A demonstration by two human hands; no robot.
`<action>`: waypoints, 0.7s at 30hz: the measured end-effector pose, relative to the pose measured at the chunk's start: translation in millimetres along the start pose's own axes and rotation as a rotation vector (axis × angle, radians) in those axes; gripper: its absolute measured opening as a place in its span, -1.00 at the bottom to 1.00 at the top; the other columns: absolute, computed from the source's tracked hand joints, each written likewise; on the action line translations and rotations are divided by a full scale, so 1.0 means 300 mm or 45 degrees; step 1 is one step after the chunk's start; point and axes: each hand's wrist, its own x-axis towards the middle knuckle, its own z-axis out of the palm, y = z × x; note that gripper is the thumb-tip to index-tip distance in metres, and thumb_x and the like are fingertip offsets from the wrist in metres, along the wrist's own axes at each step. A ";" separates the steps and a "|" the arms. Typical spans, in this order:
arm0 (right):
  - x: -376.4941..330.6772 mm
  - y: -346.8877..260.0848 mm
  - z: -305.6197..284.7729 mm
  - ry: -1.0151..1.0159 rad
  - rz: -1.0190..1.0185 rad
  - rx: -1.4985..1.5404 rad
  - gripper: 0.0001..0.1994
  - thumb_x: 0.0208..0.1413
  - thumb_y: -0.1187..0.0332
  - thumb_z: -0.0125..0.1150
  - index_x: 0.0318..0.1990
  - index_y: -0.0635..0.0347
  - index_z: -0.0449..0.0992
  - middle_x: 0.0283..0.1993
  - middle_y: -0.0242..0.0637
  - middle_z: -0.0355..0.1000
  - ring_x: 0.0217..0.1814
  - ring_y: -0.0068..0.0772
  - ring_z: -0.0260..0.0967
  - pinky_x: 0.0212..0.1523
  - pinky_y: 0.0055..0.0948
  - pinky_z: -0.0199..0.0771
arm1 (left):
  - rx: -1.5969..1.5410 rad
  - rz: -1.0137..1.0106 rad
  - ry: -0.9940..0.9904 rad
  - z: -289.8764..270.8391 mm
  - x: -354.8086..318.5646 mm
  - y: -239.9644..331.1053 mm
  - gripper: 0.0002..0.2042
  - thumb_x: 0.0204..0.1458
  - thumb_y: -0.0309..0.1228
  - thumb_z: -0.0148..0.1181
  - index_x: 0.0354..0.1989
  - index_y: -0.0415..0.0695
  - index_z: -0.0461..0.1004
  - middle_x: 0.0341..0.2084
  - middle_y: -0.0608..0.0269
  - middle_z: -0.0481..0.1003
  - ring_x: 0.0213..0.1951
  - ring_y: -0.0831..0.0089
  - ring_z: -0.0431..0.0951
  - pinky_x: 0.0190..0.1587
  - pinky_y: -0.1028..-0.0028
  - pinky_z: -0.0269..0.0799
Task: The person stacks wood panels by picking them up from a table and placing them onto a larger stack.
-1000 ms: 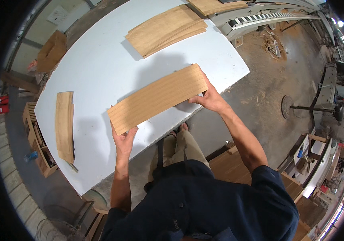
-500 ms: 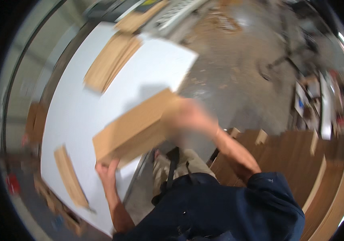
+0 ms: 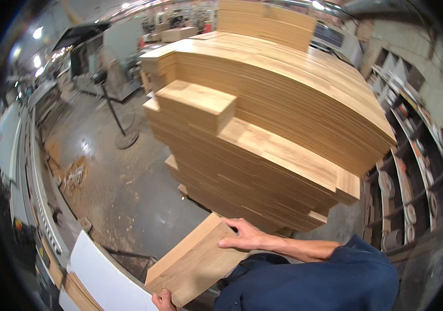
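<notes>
Between my hands is a stack of light wooden boards [image 3: 195, 264], held tilted at the front of my body; seams between single boards do not show clearly. My right hand [image 3: 244, 236] grips its far right end, with the thumb lying on the broad wood face. At the near left end my left hand [image 3: 164, 300] is closed on the lower corner, partly cut off by the lower edge of the view. Beyond the stack stands a large pile of wooden boards [image 3: 252, 186], stepped, with a short stack [image 3: 198, 98] resting on its lower level.
A white table [image 3: 105, 274] with several thin boards [image 3: 79, 293] is at the lower left. On the concrete floor [image 3: 149, 197] stand a round-based post [image 3: 115, 116] and wood scraps [image 3: 75, 176]. Dark shelving [image 3: 408, 192] holding round parts lines the right side.
My view has swung right, from the white table to the large board pile. The stack has come along in both hands, away from above the table.
</notes>
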 end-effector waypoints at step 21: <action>-1.549 -0.191 -1.841 1.143 -0.225 0.343 -0.40 0.13 -0.01 0.34 0.06 0.41 0.44 -0.07 -0.19 0.53 -0.06 -0.43 0.48 0.01 -0.47 0.44 | 0.108 0.561 -1.329 2.237 -0.734 0.685 -0.44 0.11 -0.10 0.28 0.05 -0.39 0.39 -0.21 0.04 0.53 -0.23 0.43 0.57 -0.20 0.48 0.54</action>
